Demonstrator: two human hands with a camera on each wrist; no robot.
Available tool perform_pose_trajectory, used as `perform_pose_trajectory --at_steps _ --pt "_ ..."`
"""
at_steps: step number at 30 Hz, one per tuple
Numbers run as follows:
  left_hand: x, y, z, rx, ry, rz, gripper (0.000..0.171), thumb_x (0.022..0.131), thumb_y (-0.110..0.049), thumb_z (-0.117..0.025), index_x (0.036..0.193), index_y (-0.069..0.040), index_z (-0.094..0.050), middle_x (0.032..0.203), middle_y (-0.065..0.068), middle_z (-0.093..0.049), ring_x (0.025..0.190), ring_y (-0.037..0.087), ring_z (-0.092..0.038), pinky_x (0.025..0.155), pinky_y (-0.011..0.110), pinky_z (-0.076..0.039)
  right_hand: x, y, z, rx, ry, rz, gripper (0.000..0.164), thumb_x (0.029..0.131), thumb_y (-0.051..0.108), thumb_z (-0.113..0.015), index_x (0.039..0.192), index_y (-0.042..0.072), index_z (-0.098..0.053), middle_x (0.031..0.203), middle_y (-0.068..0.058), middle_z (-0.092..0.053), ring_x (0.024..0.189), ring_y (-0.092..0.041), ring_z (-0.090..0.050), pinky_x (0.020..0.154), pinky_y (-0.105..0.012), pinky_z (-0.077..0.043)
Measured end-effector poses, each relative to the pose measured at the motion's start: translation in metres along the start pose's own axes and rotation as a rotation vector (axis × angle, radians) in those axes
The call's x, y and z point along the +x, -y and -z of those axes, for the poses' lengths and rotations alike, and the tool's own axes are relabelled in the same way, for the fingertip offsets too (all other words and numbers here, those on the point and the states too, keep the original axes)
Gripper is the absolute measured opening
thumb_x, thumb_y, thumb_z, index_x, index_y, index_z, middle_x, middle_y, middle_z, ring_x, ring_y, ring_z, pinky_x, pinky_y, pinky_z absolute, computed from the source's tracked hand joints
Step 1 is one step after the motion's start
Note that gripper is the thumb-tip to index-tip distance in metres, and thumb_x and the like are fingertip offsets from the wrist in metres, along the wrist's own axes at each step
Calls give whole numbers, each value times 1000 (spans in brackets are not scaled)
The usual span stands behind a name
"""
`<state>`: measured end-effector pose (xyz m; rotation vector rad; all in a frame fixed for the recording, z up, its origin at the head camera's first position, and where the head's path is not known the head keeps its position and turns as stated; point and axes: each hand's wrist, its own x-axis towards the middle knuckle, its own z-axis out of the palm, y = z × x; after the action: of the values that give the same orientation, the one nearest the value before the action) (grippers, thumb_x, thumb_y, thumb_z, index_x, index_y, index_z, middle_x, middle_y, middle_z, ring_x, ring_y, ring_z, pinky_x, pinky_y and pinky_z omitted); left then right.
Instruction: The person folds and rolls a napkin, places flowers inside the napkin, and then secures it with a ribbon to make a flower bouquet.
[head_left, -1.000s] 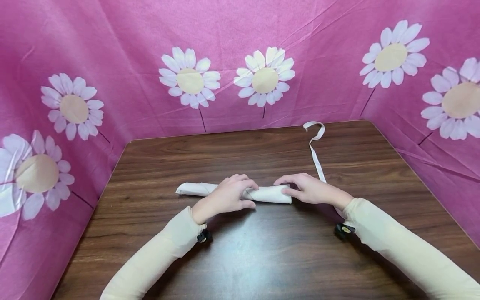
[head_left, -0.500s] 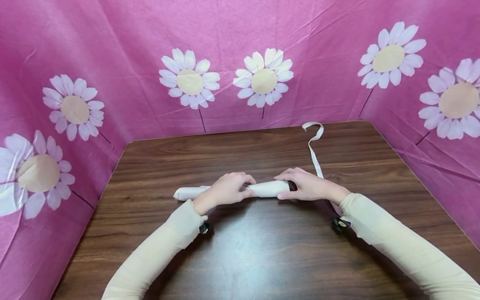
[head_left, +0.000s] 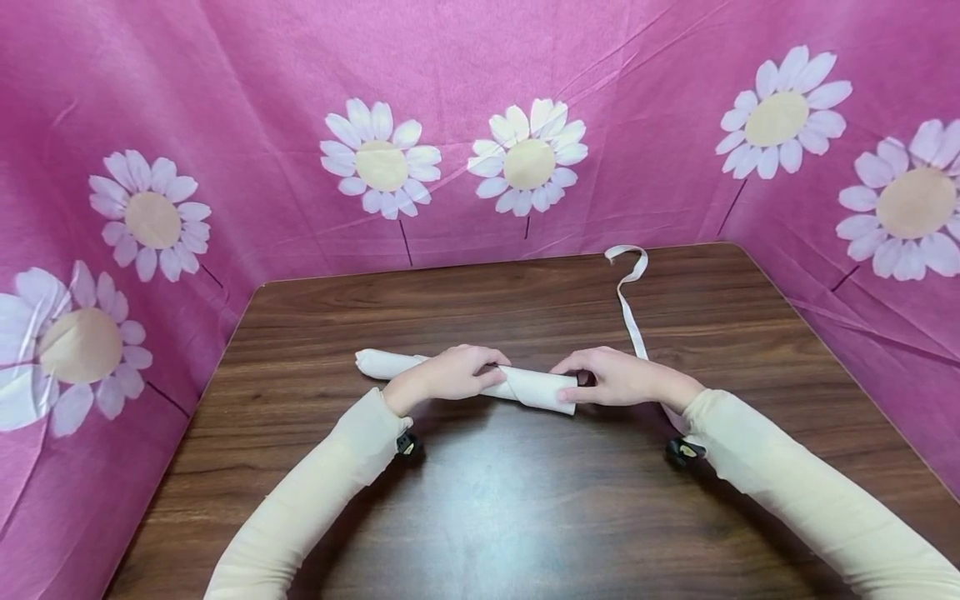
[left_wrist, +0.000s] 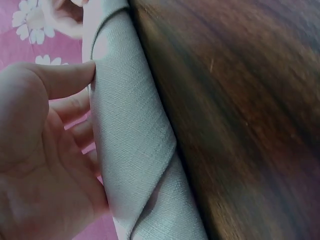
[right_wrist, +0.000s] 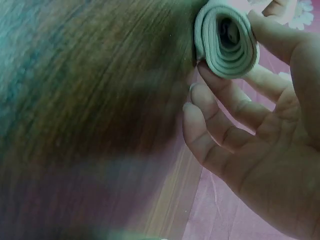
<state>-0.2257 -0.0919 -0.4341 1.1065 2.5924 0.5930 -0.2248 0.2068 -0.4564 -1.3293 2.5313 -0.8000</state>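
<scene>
Two hands work at one roll of pale cloth (head_left: 542,390) over the middle of the wood-grain table (head_left: 487,508), the roll slanting so that its left end lies farther from the person than its right. The left hand (head_left: 456,375) grasps it near the middle, thumb on the near side, fingers reaching round the far side. The right hand (head_left: 617,377) pinches the right end between thumb and curled forefinger; the right wrist view shows the coiled layers there, while the other fingertips stay off the cloth. Whether the roll rests fully on the wood cannot be told. Beyond the right hand, a white strap (head_left: 631,321) runs to the table's far edge, ending in a hook-shaped curl before a pink flowered backdrop (head_left: 450,50).
</scene>
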Motion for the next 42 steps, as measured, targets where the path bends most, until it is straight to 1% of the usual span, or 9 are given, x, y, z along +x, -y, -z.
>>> perform_pose_trajectory --at_steps 3,7,11,13,20,26,32,38,42 --pt "0 2 0 9 0 4 33 106 -24 -54 132 -7 -64 125 6 -67 119 22 -60 102 42 -45 -1 2 0 10 21 1 34 99 29 -68 127 9 -69 105 4 -64 81 -6 -56 70 -30 -51" --pt "-1 3 -2 12 -65 24 32 105 -25 -57 132 -10 -63 123 6 -64 115 24 -57 96 50 -44 -1 5 0 32 33 -22 45 101 27 -65 138 1 -60 109 0 -68 82 -5 -61 73 -30 -52" --pt "-1 3 -3 24 -144 41 28 103 -27 -62 127 -13 -63 118 3 -63 110 22 -54 89 48 -41 0 7 -1 91 67 -52 44 103 28 -62 139 4 -58 105 4 -69 80 -6 -62 72 -29 -52" --pt "-2 2 -3 38 -160 39 25 102 -28 -63 123 -15 -65 114 2 -64 107 21 -54 87 47 -40 1 7 -2 105 80 -60 40 104 28 -61 137 7 -60 107 5 -69 81 -7 -61 72 -29 -51" --pt "-8 0 -5 97 -200 19 37 90 -46 -76 117 -21 -70 113 -3 -63 106 18 -51 84 42 -39 2 7 -1 42 69 -88 32 106 23 -55 132 8 -65 116 0 -66 93 -11 -59 83 -37 -50" --pt "-14 -5 -8 181 -280 7 32 86 -36 -82 111 -20 -71 103 -1 -63 96 19 -54 80 41 -42 3 5 0 57 74 -123 31 107 20 -54 133 6 -65 124 -7 -66 112 -21 -61 95 -46 -50" --pt "-13 -7 -11 217 -280 10 25 88 -29 -81 108 -18 -71 94 -1 -62 89 19 -55 75 39 -46 2 5 0 86 87 -118 33 107 20 -53 137 7 -61 131 -7 -65 113 -20 -61 95 -44 -50" --pt "-14 -7 -14 224 -290 7 25 88 -28 -81 108 -17 -71 96 1 -64 91 20 -57 76 41 -47 2 4 -1 107 88 -83 32 107 20 -53 136 7 -62 129 -6 -66 114 -19 -61 95 -44 -50" --pt "-16 -9 -14 200 -317 2 23 89 -27 -80 108 -16 -71 98 2 -66 91 21 -58 78 42 -48 4 3 3 147 91 -103 35 107 23 -55 136 6 -61 130 -5 -66 113 -18 -62 94 -40 -51"
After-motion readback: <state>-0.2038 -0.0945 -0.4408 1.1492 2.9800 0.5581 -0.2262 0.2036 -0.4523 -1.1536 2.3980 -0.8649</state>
